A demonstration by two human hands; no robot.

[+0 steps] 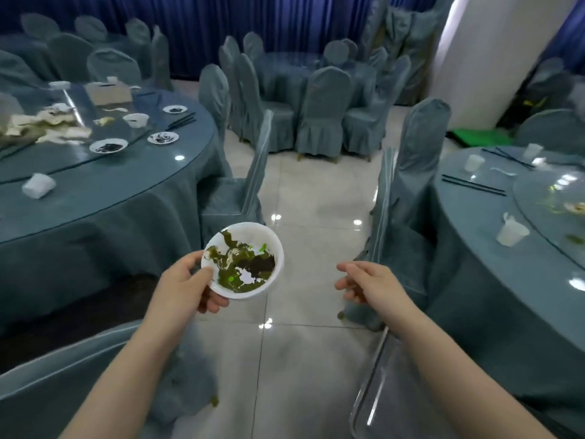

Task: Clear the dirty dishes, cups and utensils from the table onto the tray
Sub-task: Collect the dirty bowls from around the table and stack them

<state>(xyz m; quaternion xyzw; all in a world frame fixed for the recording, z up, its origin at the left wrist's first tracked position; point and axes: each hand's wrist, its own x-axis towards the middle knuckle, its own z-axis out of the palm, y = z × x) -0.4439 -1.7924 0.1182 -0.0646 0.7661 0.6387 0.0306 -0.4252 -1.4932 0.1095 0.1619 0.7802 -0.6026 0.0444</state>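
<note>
From the head camera, the left hand [185,282] grips a white bowl [243,260] by its near-left rim, thumb on top of the rim and fingers curled beneath; the bowl is carried in the air above the pale tiled floor [304,343], in the aisle between two round tables, and its inside is smeared with dark green and brown leftovers. The right hand [367,285] hangs in the air to the right of the bowl, well apart from it, its fingers loosely bent and pointing left, grasping nothing. On the left stands a round table [95,198] under a blue-grey cloth and a glass top; on it lie three small dirty plates [108,146], a white cup [136,119], a tipped plastic cup [38,185] near the edge, dark chopsticks [182,121], a brown cardboard box [108,93] farther back and a heap of crumpled scraps at the far left. On the right, another round table [493,248] bears plastic cups [511,233], black chopsticks [473,185] and food traces on its glass turntable. Chairs in blue-grey covers [323,112] ring a far table, and one stands by each near table. A clear tray edge [370,384] shows at the near right, beside the right forearm.
</note>
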